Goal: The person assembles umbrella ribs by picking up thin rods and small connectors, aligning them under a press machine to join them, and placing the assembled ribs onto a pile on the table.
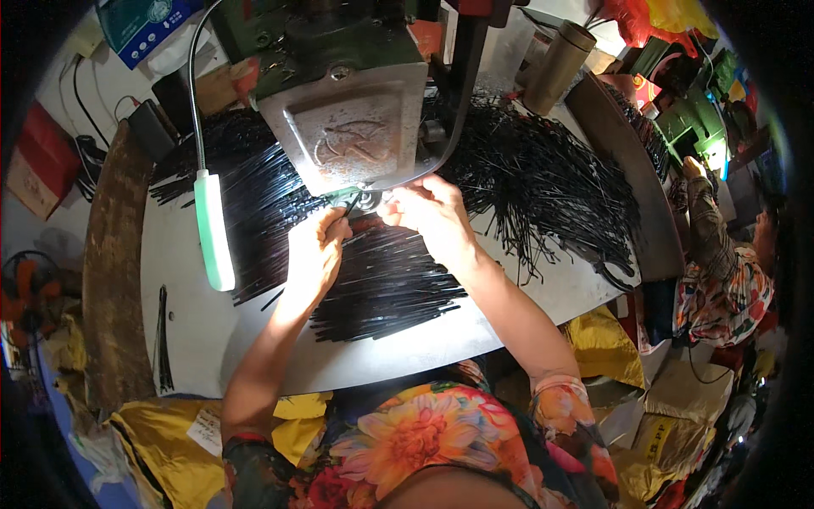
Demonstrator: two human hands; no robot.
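My left hand (315, 252) pinches a thin black strip (348, 206) and holds its end under the foot of a green press machine (348, 127). My right hand (428, 212) is beside it with fingers closed at the same spot by the small metal die (369, 201); what it grips is hidden. A large pile of black strips (381, 288) lies on the white table (254, 339) under both wrists. A tangled heap of more black strips (551, 187) spreads to the right of the machine.
A green-and-white gooseneck lamp (214, 229) hangs over the left of the table. A brown cylinder (560, 64) stands at the back right. Another person (721, 271) in a patterned sleeve works at the right. Yellow bags (606, 343) lie below the table edge.
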